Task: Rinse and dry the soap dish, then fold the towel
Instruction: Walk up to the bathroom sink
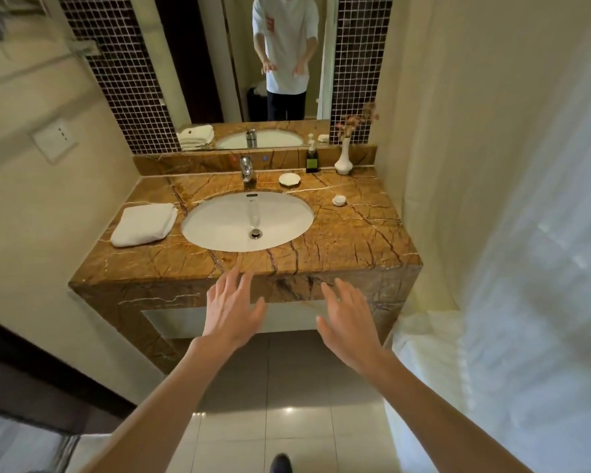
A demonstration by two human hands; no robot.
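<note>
Both hands, left hand [231, 310] and right hand [350, 322], hang spread and empty near the surface [338, 240], while the small white soap dish [289, 179], probably hard, slippery and breakable, sits far by the tap [247, 168], best held by its rim.

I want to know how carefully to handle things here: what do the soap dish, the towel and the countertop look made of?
Soap dish: probably glazed ceramic or porcelain, white and smooth with a scalloped rim; plastic cannot be ruled out. Towel: white terry cloth, soft and nubby, folded thick. Countertop: polished stone, likely marble, brown-gold with dark and pale veins.
</note>
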